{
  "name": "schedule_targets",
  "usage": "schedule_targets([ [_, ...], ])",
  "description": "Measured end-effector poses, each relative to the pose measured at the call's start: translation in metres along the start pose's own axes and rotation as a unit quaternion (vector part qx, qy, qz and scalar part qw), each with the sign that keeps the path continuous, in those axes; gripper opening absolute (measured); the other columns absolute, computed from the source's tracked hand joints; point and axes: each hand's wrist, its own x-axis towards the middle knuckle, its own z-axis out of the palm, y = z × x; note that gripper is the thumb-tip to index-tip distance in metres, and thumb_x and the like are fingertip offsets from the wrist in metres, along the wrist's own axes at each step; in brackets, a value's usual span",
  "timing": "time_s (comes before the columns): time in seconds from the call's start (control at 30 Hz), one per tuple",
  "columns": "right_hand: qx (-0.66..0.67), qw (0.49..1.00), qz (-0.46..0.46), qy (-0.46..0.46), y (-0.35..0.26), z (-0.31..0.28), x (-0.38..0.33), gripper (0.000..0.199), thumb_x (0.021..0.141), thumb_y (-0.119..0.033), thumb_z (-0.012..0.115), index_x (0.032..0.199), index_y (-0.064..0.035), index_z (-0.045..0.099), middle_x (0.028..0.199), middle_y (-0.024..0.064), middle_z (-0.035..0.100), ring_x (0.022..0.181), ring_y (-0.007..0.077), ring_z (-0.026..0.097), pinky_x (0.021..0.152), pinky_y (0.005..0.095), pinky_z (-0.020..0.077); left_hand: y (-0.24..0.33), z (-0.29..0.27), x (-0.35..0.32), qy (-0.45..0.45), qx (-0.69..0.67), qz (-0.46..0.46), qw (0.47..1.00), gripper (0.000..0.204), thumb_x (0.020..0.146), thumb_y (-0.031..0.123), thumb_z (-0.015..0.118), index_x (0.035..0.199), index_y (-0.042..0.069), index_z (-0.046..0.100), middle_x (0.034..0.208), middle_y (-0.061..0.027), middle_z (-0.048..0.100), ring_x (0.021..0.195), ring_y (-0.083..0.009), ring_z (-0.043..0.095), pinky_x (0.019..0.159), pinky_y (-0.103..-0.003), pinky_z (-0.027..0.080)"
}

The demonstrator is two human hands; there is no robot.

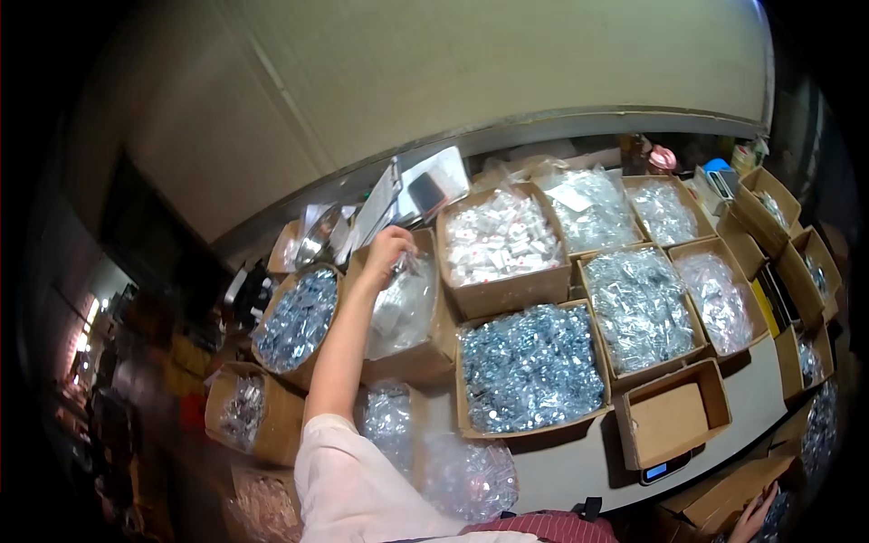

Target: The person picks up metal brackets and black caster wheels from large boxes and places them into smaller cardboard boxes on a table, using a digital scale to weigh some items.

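clear bag (405, 312) in the carton (412, 364) just left of the white-pieces box (511, 294), my left hand (391, 249) over it, fingers curled, honestly can't tell if they've got hold, scale (665, 470) front right of that box, my right hand (750, 521) farther out that way, grip unclear

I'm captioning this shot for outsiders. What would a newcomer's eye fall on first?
Probably the glittering blue packets heaped near the middle, with small white pieces heaped behind them. Left of these, the left hand reaches to a plastic-filled box. At lower right, a scale shows a lit blue display.
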Motion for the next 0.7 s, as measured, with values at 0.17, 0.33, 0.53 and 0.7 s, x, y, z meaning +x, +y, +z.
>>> schedule_targets([
  [0.17, -0.065, 0.994, 0.085, -0.021, 0.008, 0.003, -0.007, 0.048, 0.099, -0.010, 0.044, 0.145, 0.0010, 0.034, 0.137, 0.0214, 0.050, 0.121, 0.0316, 0.053, 0.099, 0.0364, 0.0419, -0.001, 0.115, 0.039, -0.050, 0.493, 0.058, 0.867, 0.044, 0.081, 0.037, 0.062, 0.100, -0.003, 0.066, 0.092, -0.0220, 0.069, 0.086, -0.0302, 0.069, 0.074, -0.039, 0.052],
  [0.33, -0.156, 0.987, 0.026, -0.004, 0.003, 0.020, -0.023, 0.040, 0.093, -0.006, 0.049, 0.132, 0.0028, 0.048, 0.131, 0.0209, 0.053, 0.117, 0.0372, 0.051, 0.101, 0.0418, 0.0380, -0.016, 0.162, 0.061, -0.157, 0.704, 0.129, 0.681, 0.032, 0.075, 0.026, 0.064, 0.093, 0.000, 0.071, 0.093, -0.0223, 0.069, 0.088, -0.0352, 0.068, 0.075, -0.044, 0.054],
  [0.53, -0.095, 0.992, 0.070, 0.034, -0.006, 0.019, -0.019, 0.016, 0.087, -0.002, 0.055, 0.101, 0.0010, 0.062, 0.118, 0.0172, 0.054, 0.107, 0.0339, 0.054, 0.093, 0.0365, 0.0432, 0.006, 0.184, 0.046, -0.074, 0.636, 0.208, 0.739, 0.022, 0.077, 0.020, 0.058, 0.083, 0.003, 0.071, 0.083, -0.0202, 0.069, 0.084, -0.0366, 0.067, 0.074, -0.046, 0.053],
  [0.7, -0.026, 0.995, 0.086, 0.042, -0.009, 0.028, -0.002, 0.015, 0.085, 0.001, 0.056, 0.099, -0.0008, 0.062, 0.110, 0.0129, 0.057, 0.097, 0.0298, 0.059, 0.084, 0.0327, 0.0480, 0.035, 0.204, 0.007, -0.104, 0.260, 0.127, 0.951, 0.041, 0.093, 0.036, 0.055, 0.076, 0.000, 0.066, 0.060, -0.0088, 0.060, 0.058, -0.0186, 0.060, 0.054, -0.036, 0.045],
])
